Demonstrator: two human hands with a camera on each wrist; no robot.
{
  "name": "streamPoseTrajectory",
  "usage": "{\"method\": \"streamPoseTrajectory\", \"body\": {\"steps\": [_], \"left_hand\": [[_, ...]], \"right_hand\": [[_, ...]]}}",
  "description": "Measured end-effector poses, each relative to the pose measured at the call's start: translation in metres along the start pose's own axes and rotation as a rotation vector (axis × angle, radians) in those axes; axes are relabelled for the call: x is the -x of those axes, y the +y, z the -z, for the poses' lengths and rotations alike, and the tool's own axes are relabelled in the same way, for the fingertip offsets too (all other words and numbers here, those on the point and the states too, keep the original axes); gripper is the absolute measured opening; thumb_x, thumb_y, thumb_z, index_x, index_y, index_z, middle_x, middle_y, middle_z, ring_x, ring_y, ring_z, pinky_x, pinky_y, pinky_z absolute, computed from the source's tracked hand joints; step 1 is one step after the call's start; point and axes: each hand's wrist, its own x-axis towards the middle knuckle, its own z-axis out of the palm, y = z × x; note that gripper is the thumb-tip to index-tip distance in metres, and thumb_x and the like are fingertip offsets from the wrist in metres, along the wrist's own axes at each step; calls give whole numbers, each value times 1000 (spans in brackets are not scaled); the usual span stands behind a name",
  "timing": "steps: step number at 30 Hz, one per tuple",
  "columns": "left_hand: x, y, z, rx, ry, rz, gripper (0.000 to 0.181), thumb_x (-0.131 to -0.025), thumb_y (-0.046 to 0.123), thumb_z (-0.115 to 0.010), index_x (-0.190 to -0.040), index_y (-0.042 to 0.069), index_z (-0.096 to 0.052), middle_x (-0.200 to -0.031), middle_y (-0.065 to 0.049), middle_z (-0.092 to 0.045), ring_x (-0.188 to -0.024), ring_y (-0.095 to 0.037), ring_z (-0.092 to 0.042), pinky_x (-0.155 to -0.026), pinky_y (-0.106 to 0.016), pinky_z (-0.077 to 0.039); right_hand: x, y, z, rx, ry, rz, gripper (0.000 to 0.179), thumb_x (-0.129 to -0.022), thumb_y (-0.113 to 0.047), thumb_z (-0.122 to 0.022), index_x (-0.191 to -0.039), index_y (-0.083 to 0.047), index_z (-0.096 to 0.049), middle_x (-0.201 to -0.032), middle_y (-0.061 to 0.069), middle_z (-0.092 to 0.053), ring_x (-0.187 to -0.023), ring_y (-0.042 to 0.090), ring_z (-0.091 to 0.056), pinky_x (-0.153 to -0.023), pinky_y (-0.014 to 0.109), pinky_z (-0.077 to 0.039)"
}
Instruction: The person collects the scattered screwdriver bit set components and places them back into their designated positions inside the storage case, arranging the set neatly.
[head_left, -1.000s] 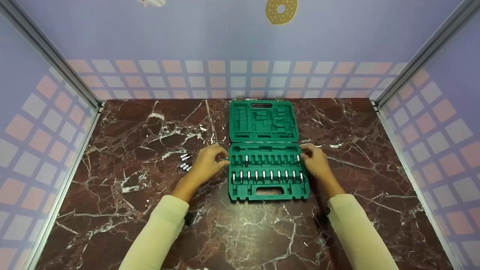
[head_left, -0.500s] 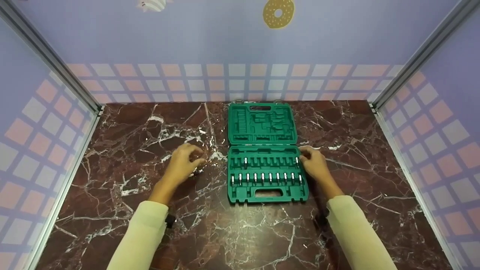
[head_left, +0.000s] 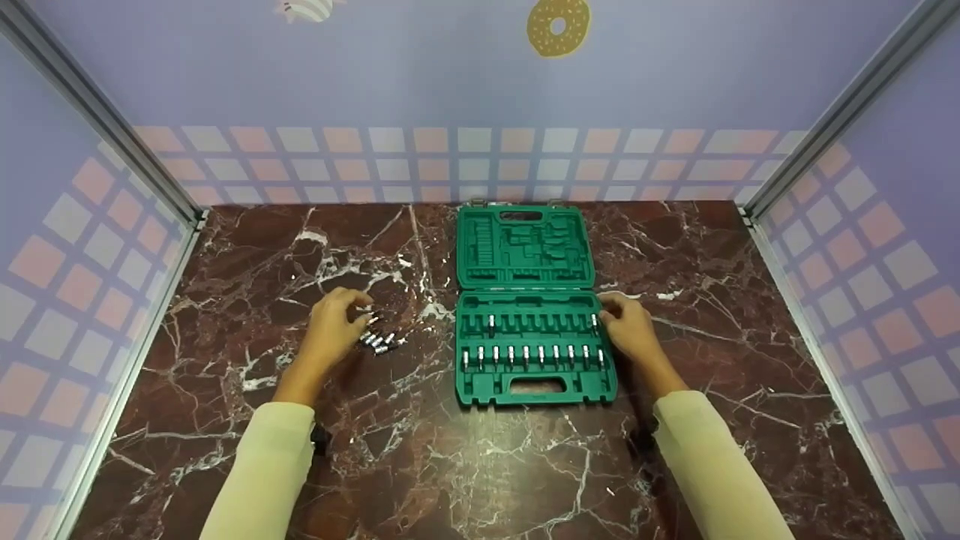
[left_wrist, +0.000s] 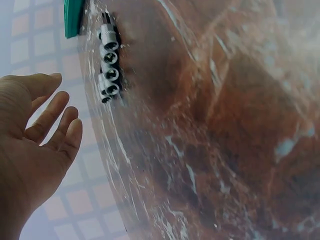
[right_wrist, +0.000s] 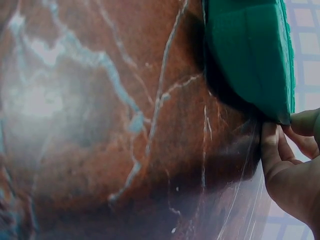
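On the table lies a green socket case point(head_left: 499, 382), its lid point(head_left: 480, 277) folded back. Silver bit sockets point(head_left: 526, 354) stand in a full front row, and two more sit in the row behind. My left hand point(head_left: 336, 322) is left of the case, fingers loosely bent and holding nothing. Beside its fingertips, several loose bit sockets point(head_left: 379, 343) lie clustered on the table; in the left wrist view these bit sockets point(left_wrist: 110, 59) are apart from the hand. My right hand point(head_left: 631, 328) pinches the case's right edge, thumb on the rim and fingers point(right_wrist: 270, 142) against the side.
The dark red marbled table point(head_left: 525, 480) is enclosed by a lilac back wall point(head_left: 420, 82) and side walls with checkered bands. A metal frame rail point(head_left: 780, 277) runs along the right side of the table.
My left hand has moved left, away from the case, past the loose bit sockets, which now show more fully and lie spread farther right. My right hand stays at the case's edge.
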Motion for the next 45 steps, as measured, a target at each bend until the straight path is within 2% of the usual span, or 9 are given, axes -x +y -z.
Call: {"method": "streamPoseTrajectory", "body": {"steps": [6, 9, 14, 23, 27, 32, 38, 42, 45], "left_hand": [[-6, -5, 1, -26, -46, 30, 23, -86, -9, -71, -109, -5, -71, -111, -25, -68, -108, -44, -64, -99, -57, -50], [-9, -6, 0, -35, -74, 63, 23, -88, -8, -70, -110, -4, -71, -111, -24, -68, -108, -43, -65, -98, -56, -52], [-13, -9, -2, -50, -98, 84, 22, -89, -9, -68, -110, -5, -71, -109, -24, -68, -106, -43, -65, -96, -56, -52], [-15, -16, -3, -63, -148, 86, 21, -89, -11, -66, -109, -5, -72, -104, -23, -68, -93, -38, -64, -87, -54, -54], [-15, -17, -3, -62, -163, 89, 21, -91, -11, -63, -109, -5, -72, -104, -22, -68, -93, -37, -64, -85, -52, -55], [-15, -18, -5, -65, -170, 91, 19, -92, -12, -63, -108, -6, -72, -102, -23, -68, -94, -38, -66, -86, -51, -56], [-16, -21, -8, -52, -133, 63, 17, -88, -12, -64, -102, -8, -72, -96, -23, -67, -88, -37, -67, -81, -49, -58], [-15, -20, -8, -57, -128, 65, 17, -87, -12, -63, -102, -8, -72, -95, -22, -65, -86, -36, -64, -79, -47, -56], [-15, -22, -9, -53, -139, 84, 18, -88, -10, -65, -105, -9, -72, -97, -24, -63, -90, -38, -64, -82, -50, -56]], "right_hand": [[-1, 1, 0, 8, 12, 6, 28, -100, -3, -60, -127, -2, -68, -111, 20, -71, -101, 33, -65, -87, 45, -51], [-2, 1, 0, 6, 17, 13, 28, -100, -3, -60, -126, -1, -68, -111, 21, -71, -101, 33, -66, -87, 45, -51], [-2, 2, 0, -2, 17, 21, 29, -99, -2, -60, -127, -1, -68, -111, 22, -71, -102, 34, -65, -87, 45, -52], [-2, 3, 0, -1, 18, 17, 29, -99, -1, -60, -127, -1, -69, -109, 22, -72, -100, 33, -66, -86, 44, -51], [-1, 2, 0, 1, 18, 9, 29, -99, -2, -60, -127, -2, -69, -110, 21, -72, -102, 33, -66, -89, 46, -52], [-1, 0, 0, 0, 14, 3, 28, -99, -3, -61, -126, -3, -70, -111, 20, -73, -104, 34, -67, -93, 49, -52], [-1, 0, 0, 6, 17, 4, 28, -99, -3, -61, -125, -2, -70, -110, 21, -73, -103, 34, -67, -92, 49, -52], [0, -2, 0, 6, 19, 7, 28, -99, -3, -61, -125, -2, -70, -109, 21, -73, -102, 33, -67, -90, 47, -52], [0, -2, 0, 8, 18, 6, 29, -99, -4, -60, -126, -1, -69, -110, 21, -72, -102, 34, -67, -89, 47, -52]]}}
